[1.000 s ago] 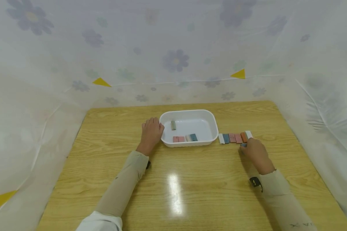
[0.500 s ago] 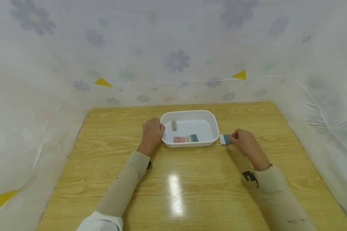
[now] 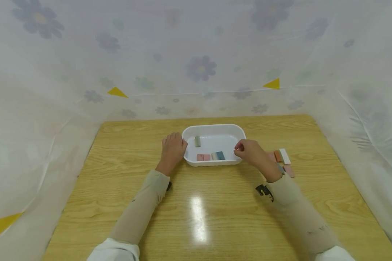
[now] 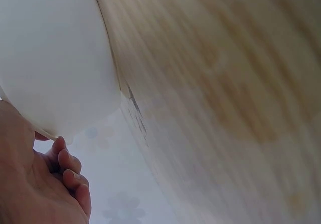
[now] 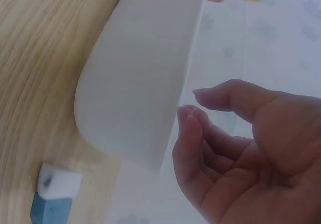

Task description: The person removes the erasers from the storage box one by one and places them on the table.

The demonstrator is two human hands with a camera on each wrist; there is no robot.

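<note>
My left hand [image 3: 171, 151] pinches the left rim of a white plastic tray [image 3: 212, 164]. In the left wrist view, the fingertips [image 4: 59, 142] of that hand meet the tray's edge. My right hand [image 3: 255, 155] is at the tray's right rim, thumb and fingers bent, with a gap and nothing between them in the right wrist view. Inside the tray lie a greenish block [image 3: 197, 141], pink blocks [image 3: 203, 157], a cream block [image 3: 214, 156] and a blue block [image 3: 220, 155]. A white block [image 5: 59, 182] and another blue block [image 5: 51, 210] touch on the table below.
Right of the tray, partly behind my right hand, lie an orange block [image 3: 277, 156], a white block [image 3: 285, 156] and a pink block [image 3: 289, 171] on the wooden table [image 3: 170, 217]. A pale flowered sheet [image 3: 170, 72] with yellow triangles hangs around the table.
My right hand has moved left from the blocks on the table, past the row, to the tray's right rim. My left hand stays on the tray's left rim.
</note>
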